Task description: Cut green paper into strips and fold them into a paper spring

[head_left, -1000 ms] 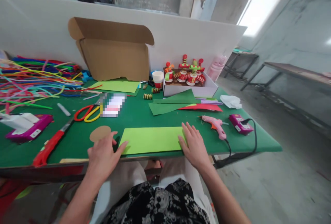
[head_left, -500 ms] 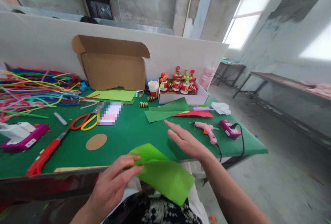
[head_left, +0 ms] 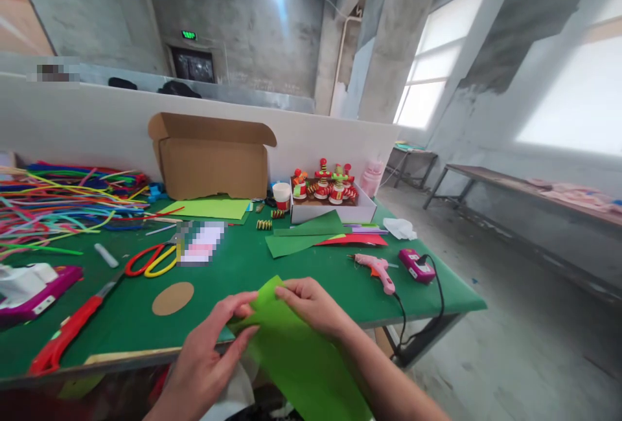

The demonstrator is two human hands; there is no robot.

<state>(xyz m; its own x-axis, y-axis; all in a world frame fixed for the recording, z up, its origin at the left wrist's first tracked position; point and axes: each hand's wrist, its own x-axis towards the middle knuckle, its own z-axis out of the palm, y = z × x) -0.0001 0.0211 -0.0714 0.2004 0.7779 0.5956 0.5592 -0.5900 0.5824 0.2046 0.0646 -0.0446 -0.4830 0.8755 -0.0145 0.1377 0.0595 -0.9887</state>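
Observation:
A bright green sheet of paper (head_left: 296, 356) hangs between my hands at the table's front edge, its lower part over my lap. My left hand (head_left: 208, 343) pinches its left edge between thumb and fingers. At the top of the sheet, my right hand (head_left: 315, 307) grips the edge with thumb and curled fingers. The sheet looks folded or bent near the top. Left of my hands, a brown cardboard disc (head_left: 173, 298) lies flat on the green table. Red-handled scissors (head_left: 72, 327) and a pair with red and yellow loops (head_left: 158, 260) rest farther left.
A pink glue gun (head_left: 376, 269) and a purple power strip (head_left: 416, 265) with a cord lie right. Behind are dark green paper (head_left: 306, 236), a white box (head_left: 335, 214) of small red figures, a paper cup (head_left: 281, 196), an open carton (head_left: 214, 165) and many pipe cleaners (head_left: 63, 201).
My right hand has come in from above the table and now holds the green paper's top edge. The paper hangs more steeply. The view has tilted up.

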